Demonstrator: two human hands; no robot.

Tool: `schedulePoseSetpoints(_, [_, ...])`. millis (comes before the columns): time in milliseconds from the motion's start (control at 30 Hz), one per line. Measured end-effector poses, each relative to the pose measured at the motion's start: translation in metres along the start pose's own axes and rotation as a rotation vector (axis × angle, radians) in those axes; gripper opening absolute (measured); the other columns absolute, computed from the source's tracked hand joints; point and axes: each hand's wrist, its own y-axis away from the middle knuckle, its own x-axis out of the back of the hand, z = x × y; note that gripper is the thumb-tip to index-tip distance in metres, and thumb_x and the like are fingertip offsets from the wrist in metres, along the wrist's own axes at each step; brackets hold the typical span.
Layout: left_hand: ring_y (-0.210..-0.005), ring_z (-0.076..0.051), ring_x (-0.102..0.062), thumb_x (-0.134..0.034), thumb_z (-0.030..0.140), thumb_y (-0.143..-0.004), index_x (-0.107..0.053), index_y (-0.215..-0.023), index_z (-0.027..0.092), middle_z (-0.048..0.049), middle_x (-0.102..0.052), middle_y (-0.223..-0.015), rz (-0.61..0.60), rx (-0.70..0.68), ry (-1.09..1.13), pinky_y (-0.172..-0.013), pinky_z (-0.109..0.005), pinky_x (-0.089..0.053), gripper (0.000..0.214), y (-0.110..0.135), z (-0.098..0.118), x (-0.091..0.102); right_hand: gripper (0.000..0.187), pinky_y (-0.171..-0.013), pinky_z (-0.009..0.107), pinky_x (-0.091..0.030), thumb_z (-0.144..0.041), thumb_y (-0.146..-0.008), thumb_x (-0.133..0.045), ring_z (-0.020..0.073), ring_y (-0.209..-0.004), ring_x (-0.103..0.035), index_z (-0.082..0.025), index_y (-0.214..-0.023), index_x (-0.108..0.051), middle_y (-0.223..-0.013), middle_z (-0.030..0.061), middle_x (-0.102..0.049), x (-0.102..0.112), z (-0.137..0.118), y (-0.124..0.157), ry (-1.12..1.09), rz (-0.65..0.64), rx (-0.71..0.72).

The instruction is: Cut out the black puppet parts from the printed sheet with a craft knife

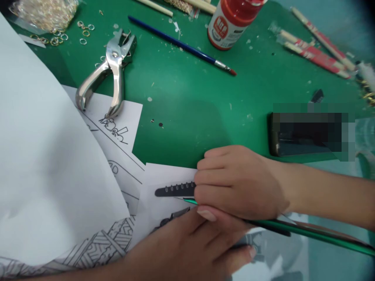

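My right hand (238,181) comes in from the right as a closed fist resting on a white cut-out paper (164,175). Its knuckles cover the end of a black printed strip with white rings (175,190). What the fingers hold is hidden. A shiny green strip (307,231) runs from under this hand toward the lower right. My left hand (190,244) lies flat on the printed paper just below, fingers stretched out, thumb touching the right hand's underside.
A metal hole punch (113,72) lies on line-drawing sheets (117,128). A big white sheet (43,156) covers the left. On the green mat (190,109) lie a blue paintbrush (181,45), a red paint bottle (231,21), wrapped chopsticks (316,52), a dark phone (304,136) and loose metal rings (55,37).
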Motion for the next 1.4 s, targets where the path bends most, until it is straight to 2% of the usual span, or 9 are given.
schedulePoseSetpoints(267, [-0.110,-0.014,-0.060,-0.041,0.031,-0.109,-0.062,-0.145,0.038,0.0058,-0.064,-0.146,0.024,0.005,0.024,-0.088,-0.029,-0.040,0.042,0.002,0.003,-0.002,0.039,-0.061,0.036,-0.035,-0.028,-0.113,-0.035,0.0177,-0.065,-0.045,-0.023,-0.078,-0.054,-0.067,-0.0020,-0.054,0.000,-0.001,0.000,0.035,-0.008,0.003])
schedulePoseSetpoints(367, [-0.106,-0.014,-0.061,-0.042,0.030,-0.108,-0.063,-0.143,0.035,0.0057,-0.069,-0.135,0.059,0.010,0.080,-0.087,-0.029,-0.040,0.041,0.003,0.003,-0.004,0.041,-0.061,0.036,-0.036,-0.028,-0.113,-0.035,0.0180,-0.066,-0.046,-0.023,-0.079,-0.056,-0.067,-0.0013,-0.055,0.003,-0.001,-0.001,0.052,-0.037,0.024])
schedulePoseSetpoints(467, [-0.106,-0.012,-0.061,-0.043,0.029,-0.109,-0.066,-0.139,0.037,0.0094,-0.072,-0.127,0.079,0.026,0.095,-0.086,-0.028,-0.040,0.039,0.002,0.002,-0.005,0.043,-0.062,0.036,-0.037,-0.028,-0.115,-0.032,0.0180,-0.066,-0.048,-0.022,-0.080,-0.057,-0.067,-0.0008,-0.054,0.005,-0.002,-0.001,0.079,-0.074,0.058])
schedulePoseSetpoints(567, [-0.110,-0.011,-0.060,-0.039,0.029,-0.110,-0.067,-0.137,0.041,0.0127,-0.071,-0.132,0.063,0.030,0.081,-0.088,-0.028,-0.040,0.040,0.000,0.000,-0.003,0.043,-0.062,0.036,-0.037,-0.028,-0.115,-0.032,0.0179,-0.067,-0.049,-0.022,-0.081,-0.058,-0.067,-0.0009,-0.054,0.008,-0.001,-0.002,0.099,-0.114,0.079])
schedulePoseSetpoints(800, [-0.119,-0.013,-0.057,-0.041,0.031,-0.111,-0.066,-0.140,0.041,0.0102,-0.068,-0.138,0.030,0.026,0.063,-0.088,-0.028,-0.040,0.039,-0.002,-0.003,-0.001,0.041,-0.063,0.036,-0.037,-0.027,-0.115,-0.033,0.0182,-0.066,-0.049,-0.021,-0.082,-0.058,-0.068,-0.0004,-0.054,0.012,0.001,-0.003,0.107,-0.146,0.117])
schedulePoseSetpoints(1100, [-0.116,-0.011,-0.059,-0.042,0.031,-0.110,-0.066,-0.138,0.043,0.0120,-0.069,-0.138,0.035,0.026,0.048,-0.085,-0.027,-0.041,0.039,0.001,-0.001,0.001,0.040,-0.061,0.035,-0.033,-0.032,-0.114,-0.039,0.0175,-0.064,-0.046,-0.022,-0.079,-0.055,-0.066,-0.0016,-0.050,0.000,0.004,0.002,0.127,-0.019,0.122])
schedulePoseSetpoints(1267, [-0.135,-0.015,-0.054,-0.037,0.037,-0.112,-0.057,-0.150,0.036,0.0050,-0.056,-0.158,-0.023,-0.054,0.036,-0.099,-0.031,-0.039,0.044,0.002,-0.003,0.000,0.039,-0.061,0.035,-0.033,-0.030,-0.113,-0.038,0.0173,-0.065,-0.046,-0.023,-0.077,-0.051,-0.066,-0.0024,-0.051,-0.003,0.007,0.002,0.131,0.000,0.139])
schedulePoseSetpoints(1400, [-0.144,-0.021,-0.049,-0.038,0.043,-0.111,-0.054,-0.154,0.031,-0.0026,-0.048,-0.165,-0.086,-0.110,0.021,-0.103,-0.038,-0.037,0.047,0.001,-0.004,0.007,0.036,-0.060,0.035,-0.033,-0.027,-0.112,-0.038,0.0171,-0.065,-0.046,-0.023,-0.078,-0.051,-0.067,-0.0029,-0.053,-0.005,0.009,0.002,0.134,0.039,0.158])
